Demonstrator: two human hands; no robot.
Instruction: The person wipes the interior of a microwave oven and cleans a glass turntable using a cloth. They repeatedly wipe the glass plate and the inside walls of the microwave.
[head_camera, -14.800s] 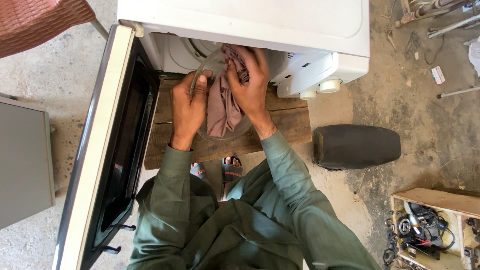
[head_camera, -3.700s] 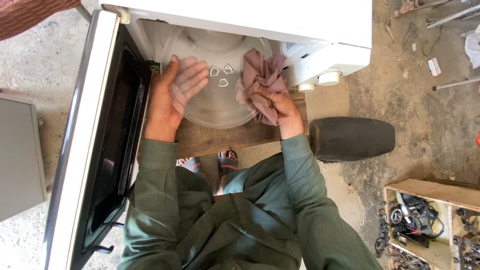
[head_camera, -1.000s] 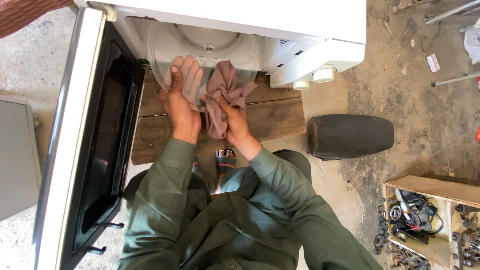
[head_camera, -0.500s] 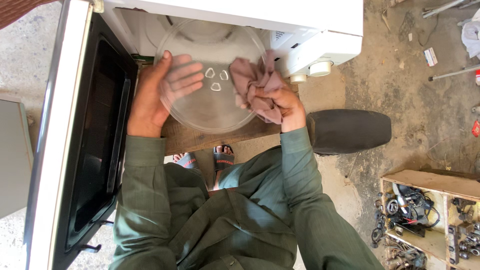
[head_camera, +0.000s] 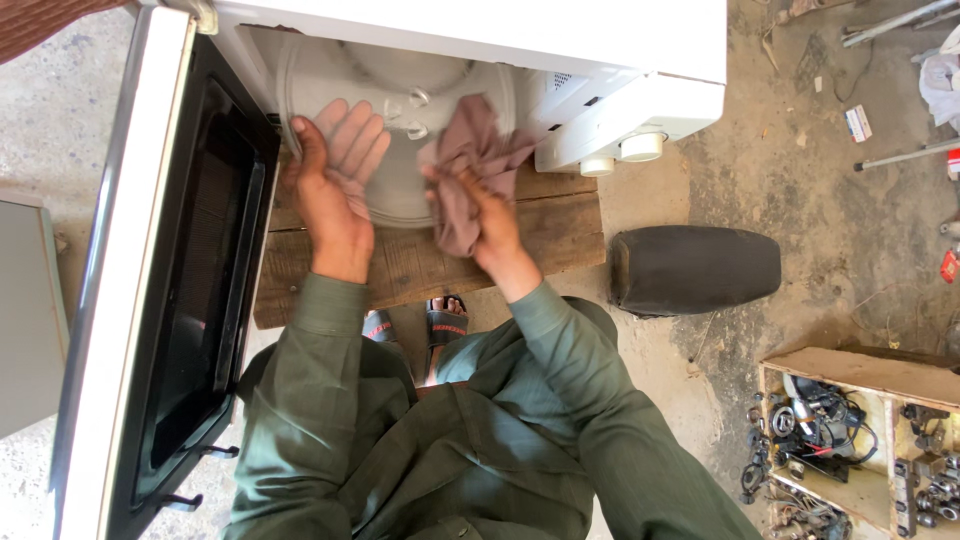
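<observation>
You steady the glass turntable plate (head_camera: 395, 150) while wiping it with a cloth.

Your left hand (head_camera: 335, 190) lies flat and open beneath the plate, supporting it before the open microwave (head_camera: 560, 40); your right hand (head_camera: 485, 225) has a closed grip on the pink cloth (head_camera: 465, 165), pressing it against the glass.

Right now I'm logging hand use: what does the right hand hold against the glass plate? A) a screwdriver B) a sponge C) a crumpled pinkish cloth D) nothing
C: the right hand grips a crumpled pinkish cloth pressed on the glass plate, which the left hand supports.
</observation>
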